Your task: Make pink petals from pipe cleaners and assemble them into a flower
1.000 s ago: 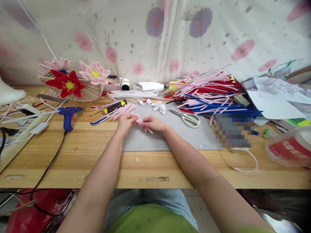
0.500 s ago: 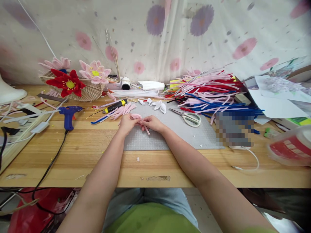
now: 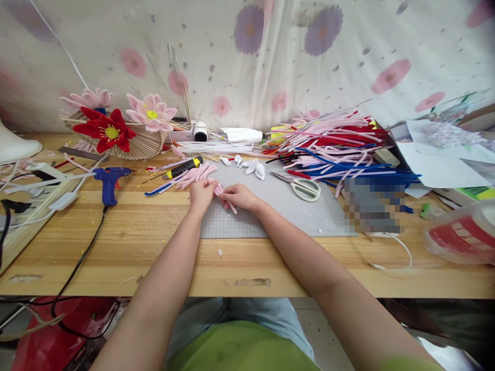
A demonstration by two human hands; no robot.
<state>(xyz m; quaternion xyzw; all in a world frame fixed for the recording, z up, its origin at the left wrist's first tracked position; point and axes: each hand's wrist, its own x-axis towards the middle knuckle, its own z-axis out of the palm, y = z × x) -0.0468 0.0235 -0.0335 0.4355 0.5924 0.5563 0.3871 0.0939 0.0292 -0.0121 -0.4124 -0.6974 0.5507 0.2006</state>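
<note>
Between my two hands, over the grey cutting mat [image 3: 251, 224], is a bent pink pipe cleaner [image 3: 218, 189] with one loose end pointing down toward me. My left hand [image 3: 201, 197] pinches its left side, and my right hand [image 3: 238, 197] pinches it close to the loose end. Fingertips hide part of it. Just behind my left hand lies a bunch of cut pink pipe cleaners [image 3: 195, 175]. White petal-shaped pieces [image 3: 254, 168] rest on the mat's far side, and scissors [image 3: 305, 189] with pale handles lie to the right.
A blue glue gun [image 3: 109, 185] stands at left, its cord running off the front edge. Behind it are a red flower [image 3: 110, 132] and a pink flower [image 3: 151, 114]. A yellow-black utility knife [image 3: 183, 168], a pipe cleaner heap [image 3: 328, 136] and a red-labelled tub [image 3: 462, 232] lie about.
The pink pipe cleaner has turned in my fingers, and its curved part now sits lower and more hidden. My hands have shifted slightly, the fingers regripping it.
</note>
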